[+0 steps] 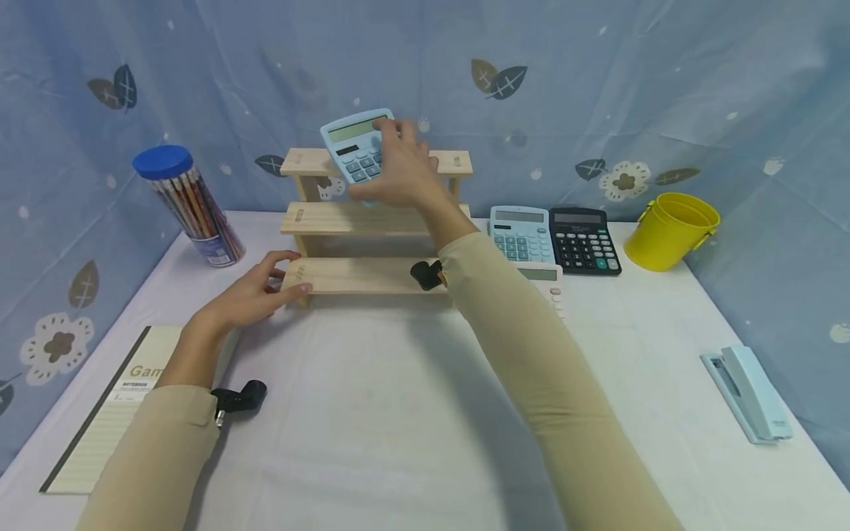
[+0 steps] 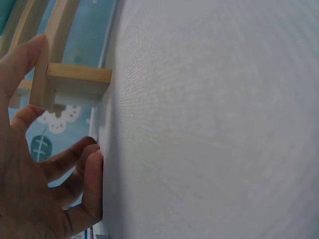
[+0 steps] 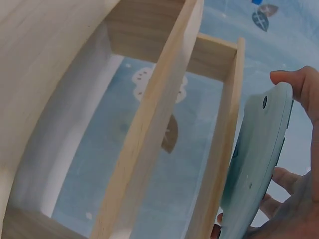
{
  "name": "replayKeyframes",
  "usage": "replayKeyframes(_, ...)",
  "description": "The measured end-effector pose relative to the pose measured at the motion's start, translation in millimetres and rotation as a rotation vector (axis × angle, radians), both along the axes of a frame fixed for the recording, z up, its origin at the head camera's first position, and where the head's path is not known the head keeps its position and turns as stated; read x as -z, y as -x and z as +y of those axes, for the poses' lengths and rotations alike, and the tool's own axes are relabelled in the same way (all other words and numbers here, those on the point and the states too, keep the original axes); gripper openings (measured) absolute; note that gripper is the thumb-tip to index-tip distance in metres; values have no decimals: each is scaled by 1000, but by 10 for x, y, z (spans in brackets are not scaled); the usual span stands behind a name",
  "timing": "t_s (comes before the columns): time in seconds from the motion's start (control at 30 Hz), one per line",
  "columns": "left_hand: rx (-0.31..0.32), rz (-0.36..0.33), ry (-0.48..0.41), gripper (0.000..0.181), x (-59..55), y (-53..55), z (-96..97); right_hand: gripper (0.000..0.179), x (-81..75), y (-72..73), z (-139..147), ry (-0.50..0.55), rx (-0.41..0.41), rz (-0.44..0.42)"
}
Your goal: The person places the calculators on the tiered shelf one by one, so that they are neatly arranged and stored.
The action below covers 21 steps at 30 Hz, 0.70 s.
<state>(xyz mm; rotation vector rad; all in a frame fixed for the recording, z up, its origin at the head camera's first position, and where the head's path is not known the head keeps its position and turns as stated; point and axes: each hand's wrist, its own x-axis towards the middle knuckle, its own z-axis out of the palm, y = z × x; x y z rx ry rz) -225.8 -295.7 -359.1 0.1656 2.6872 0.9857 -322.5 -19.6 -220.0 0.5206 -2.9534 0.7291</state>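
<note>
My right hand grips a light blue calculator by its sides, tilted, at the top board of a three-tier wooden shelf. In the right wrist view the calculator's back faces the boards, close to the edge of one; whether it touches cannot be told. My left hand pinches the left end of the bottom board. The left wrist view shows its thumb on one face of the board and the index finger at the other side, with the remaining fingers curled near the table.
Right of the shelf lie a blue calculator, a black calculator and a white calculator, partly behind my right sleeve. A yellow bucket, a light blue stapler, a pencil jar and a notebook stand or lie around.
</note>
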Motion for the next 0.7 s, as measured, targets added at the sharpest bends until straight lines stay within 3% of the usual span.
replayKeyframes(0.27,1,12,17,88,-28,4,-99,92,-27,-7,-290,-11,34,-16)
replayKeyframes(0.4,7,0,4,89,8,13,-97,93,-12,11,-347,-19,38,-54)
replayKeyframes(0.7,4,-10,-3,92,47,38,-21,97,8,73,-247,-141,-142,-121)
